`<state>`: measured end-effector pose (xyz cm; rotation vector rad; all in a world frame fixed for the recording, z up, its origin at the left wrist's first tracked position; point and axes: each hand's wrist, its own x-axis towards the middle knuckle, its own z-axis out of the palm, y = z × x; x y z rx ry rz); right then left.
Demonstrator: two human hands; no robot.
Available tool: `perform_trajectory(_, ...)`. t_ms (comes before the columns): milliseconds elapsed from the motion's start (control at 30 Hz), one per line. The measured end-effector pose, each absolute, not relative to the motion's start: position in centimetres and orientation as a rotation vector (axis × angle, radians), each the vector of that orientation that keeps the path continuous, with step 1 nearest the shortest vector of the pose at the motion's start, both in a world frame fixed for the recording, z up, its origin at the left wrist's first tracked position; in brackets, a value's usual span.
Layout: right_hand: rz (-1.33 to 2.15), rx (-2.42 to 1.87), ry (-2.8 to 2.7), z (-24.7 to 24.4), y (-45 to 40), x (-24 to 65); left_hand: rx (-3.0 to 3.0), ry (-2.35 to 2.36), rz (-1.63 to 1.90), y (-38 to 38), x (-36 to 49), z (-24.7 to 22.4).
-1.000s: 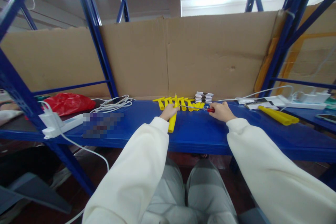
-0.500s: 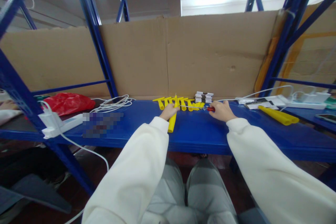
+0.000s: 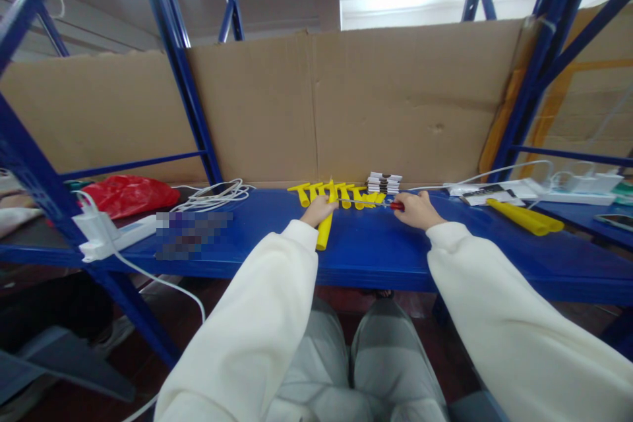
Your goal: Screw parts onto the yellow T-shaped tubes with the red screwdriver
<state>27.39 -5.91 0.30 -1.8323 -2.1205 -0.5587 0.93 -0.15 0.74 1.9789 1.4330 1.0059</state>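
My left hand (image 3: 316, 211) is closed around a yellow T-shaped plastic piece (image 3: 324, 234), whose thick round end points toward me. My right hand (image 3: 418, 210) grips a screwdriver (image 3: 397, 206) by its red handle. Its thin metal shaft reaches left to the upper part of the yellow piece, just past my left fingers; whether the tip sits in a screw is too small to tell. Behind the shaft, several similar yellow pieces (image 3: 345, 196) lie in a row, with small yellow parts (image 3: 373, 199) at the right end of it.
A stack of black-and-white packs (image 3: 384, 182) stands against the cardboard wall (image 3: 395, 99). To the right, yellow tubes (image 3: 519, 216) lie by white papers. Coiled white cable (image 3: 222, 196), a white power strip (image 3: 131, 231) and a red bag (image 3: 126, 194) occupy the left. Blue uprights (image 3: 182, 79) frame the bench.
Both hands, the yellow piece and the screwdriver stay in nearly the same places. At the lower left, another person's dark-clothed leg has shifted slightly.
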Motion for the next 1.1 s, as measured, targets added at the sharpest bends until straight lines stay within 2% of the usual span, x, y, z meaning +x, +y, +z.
perform_trajectory(300, -0.553, -1.976, -2.176, 0.89, -6.55, 26.86, 1.985, 1.421, 0.998, -0.28, 0.97, 0.75)
perform_trajectory(667, -0.552, -1.881, -2.160, 0.47, -6.13, 27.14, 2.008, 1.414, 0.992, -0.02, 0.96, 0.44)
perform_trajectory(1100, -0.643, -1.960, -2.147, 0.70, -6.32, 26.89, 2.027, 1.463, 0.948, -0.67, 1.17, 0.79)
